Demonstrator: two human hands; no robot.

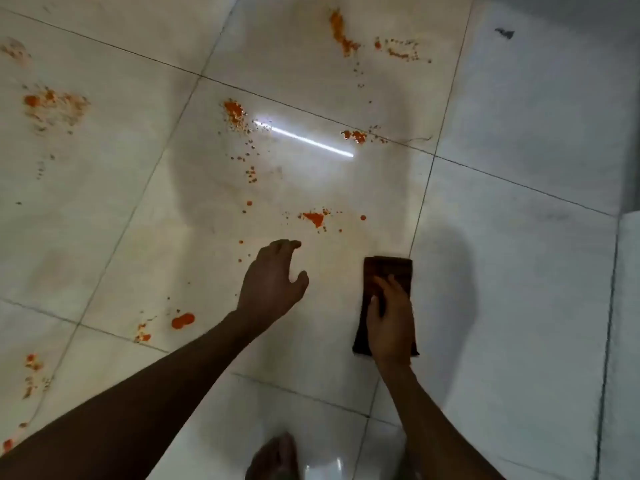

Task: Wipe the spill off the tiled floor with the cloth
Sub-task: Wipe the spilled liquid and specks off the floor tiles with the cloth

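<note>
The right hand (pixel 391 323) lies flat on a dark brown folded cloth (pixel 388 271), fingers straight, pressing it to the tiled floor (pixel 519 237). Left of the cloth, the left hand (pixel 273 278) hovers with fingers loosely curled, holding nothing. Orange spill (pixel 315 218) lies in blotches and specks beyond the cloth and well to its left, with one round blot (pixel 183 320) left of the cloth past the left forearm. A bright streak of reflected light (pixel 304 139) crosses the tile far beyond the cloth. A bare foot (pixel 273 459) shows below the cloth at the frame's bottom edge.

Cloth (pixel 387 271) middle — under right hand (pixel 391 327)
</note>
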